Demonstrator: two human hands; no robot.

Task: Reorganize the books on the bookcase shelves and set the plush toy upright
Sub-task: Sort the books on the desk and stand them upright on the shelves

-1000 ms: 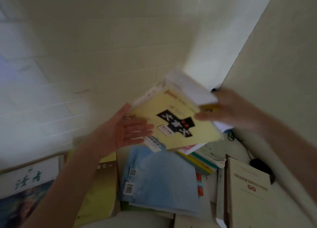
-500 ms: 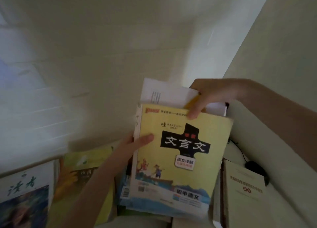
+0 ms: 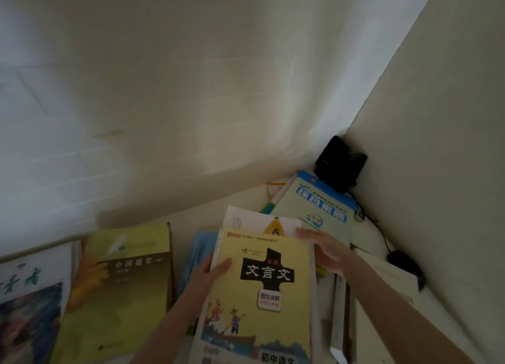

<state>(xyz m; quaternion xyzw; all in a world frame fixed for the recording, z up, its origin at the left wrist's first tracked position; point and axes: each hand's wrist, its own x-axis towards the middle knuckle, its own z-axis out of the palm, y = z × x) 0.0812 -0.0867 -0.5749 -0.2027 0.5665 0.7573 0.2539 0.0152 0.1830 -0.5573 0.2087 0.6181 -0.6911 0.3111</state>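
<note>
while both hands are flanking the yellow book (image 3: 262, 295), the left hand (image 3: 210, 273) is pinching its left edge, thumb over the cover, fingers hidden beneath. the right hand (image 3: 325, 251) is lying fairly straight against the top right corner, gripping nothing visible. the book is lying flat on the stack, long axis running away from the person, with a white booklet (image 3: 254, 221) poking out past its far edge. the frame is cutting off its near end, and the plush toy isn't showing.
</note>
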